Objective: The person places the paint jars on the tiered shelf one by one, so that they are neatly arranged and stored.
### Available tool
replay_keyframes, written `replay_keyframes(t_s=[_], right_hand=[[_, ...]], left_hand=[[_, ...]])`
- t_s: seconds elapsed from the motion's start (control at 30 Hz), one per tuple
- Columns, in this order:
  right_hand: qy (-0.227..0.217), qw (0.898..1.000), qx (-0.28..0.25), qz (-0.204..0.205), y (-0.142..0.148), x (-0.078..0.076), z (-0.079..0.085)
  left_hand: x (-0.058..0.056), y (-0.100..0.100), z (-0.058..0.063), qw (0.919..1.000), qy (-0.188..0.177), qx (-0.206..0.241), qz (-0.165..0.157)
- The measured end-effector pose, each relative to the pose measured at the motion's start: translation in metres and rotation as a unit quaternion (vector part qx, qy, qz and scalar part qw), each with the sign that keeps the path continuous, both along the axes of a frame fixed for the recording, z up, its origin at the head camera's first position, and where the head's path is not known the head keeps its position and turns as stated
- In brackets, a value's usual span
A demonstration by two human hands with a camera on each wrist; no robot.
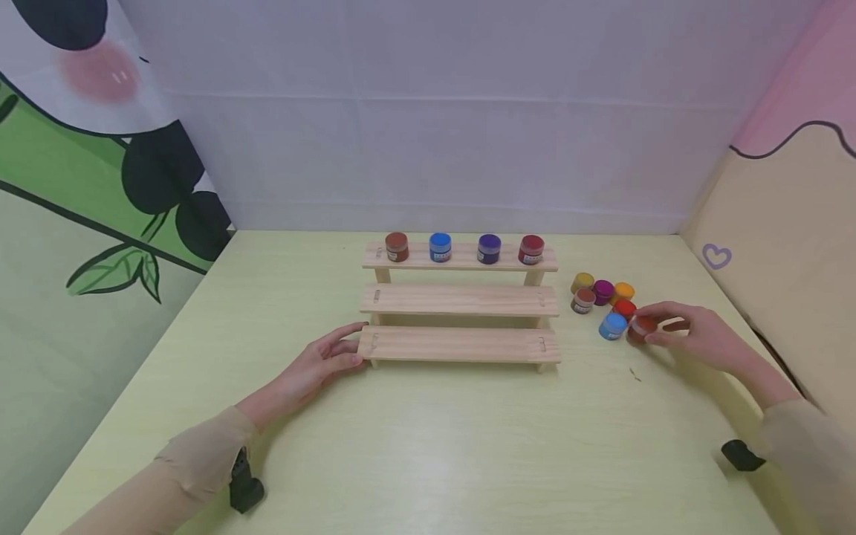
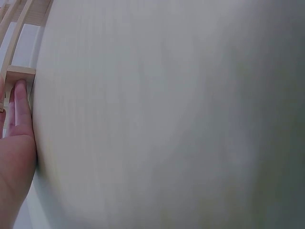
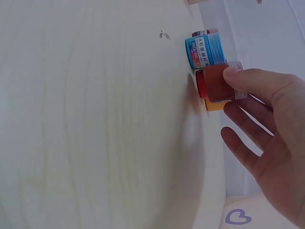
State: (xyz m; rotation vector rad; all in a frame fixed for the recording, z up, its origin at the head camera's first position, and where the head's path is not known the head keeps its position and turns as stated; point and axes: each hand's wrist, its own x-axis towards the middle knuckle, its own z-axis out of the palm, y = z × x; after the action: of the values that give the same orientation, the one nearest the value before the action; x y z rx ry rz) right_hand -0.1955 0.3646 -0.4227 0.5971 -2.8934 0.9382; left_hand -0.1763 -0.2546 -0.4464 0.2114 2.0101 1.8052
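Observation:
A three-tier wooden display rack (image 1: 460, 344) stands on the table. The left hand (image 1: 319, 366) holds its bottom tier at the left end, thumb at the front corner and fingers at the end; in the left wrist view fingertips meet the wooden piece (image 2: 21, 72). The right hand (image 1: 702, 338) pinches a brown paint jar (image 3: 218, 83) between thumb and fingers. That jar is at the near edge of a cluster, beside a light blue paint jar (image 1: 612, 326) and a red paint jar (image 1: 625, 308). In the right wrist view it partly hides the red one.
On the top tier stand brown (image 1: 397, 247), blue (image 1: 440, 247), purple (image 1: 489, 249) and dark red (image 1: 531, 250) paint jars. Further jars in the cluster are olive yellow (image 1: 582, 282), magenta (image 1: 603, 292), orange (image 1: 623, 292) and reddish brown (image 1: 583, 301). Cloth walls (image 1: 455, 163) enclose the table.

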Motion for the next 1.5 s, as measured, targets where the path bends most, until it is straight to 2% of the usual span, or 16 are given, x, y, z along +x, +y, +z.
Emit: replay_keyframes(t_s=[0.3,0.6,0.9,1.5], right_hand=[[0.009,1.0,-0.004,-0.012,-0.001,-0.004,0.01],[0.025,0.999,-0.016,-0.03,-0.01,-0.009,0.03],[0.032,0.998,-0.041,-0.026,-0.021,-0.014,0.046],[0.057,0.997,-0.041,-0.021,-0.044,-0.029,0.071]], left_hand=[[-0.001,0.0,-0.001,1.0,0.001,-0.003,-0.001],[-0.001,-0.001,-0.002,0.9999,0.007,-0.006,-0.005],[0.001,-0.001,0.001,0.9999,-0.002,-0.009,-0.004],[0.0,-0.001,0.0,0.9999,-0.001,-0.011,-0.002]])
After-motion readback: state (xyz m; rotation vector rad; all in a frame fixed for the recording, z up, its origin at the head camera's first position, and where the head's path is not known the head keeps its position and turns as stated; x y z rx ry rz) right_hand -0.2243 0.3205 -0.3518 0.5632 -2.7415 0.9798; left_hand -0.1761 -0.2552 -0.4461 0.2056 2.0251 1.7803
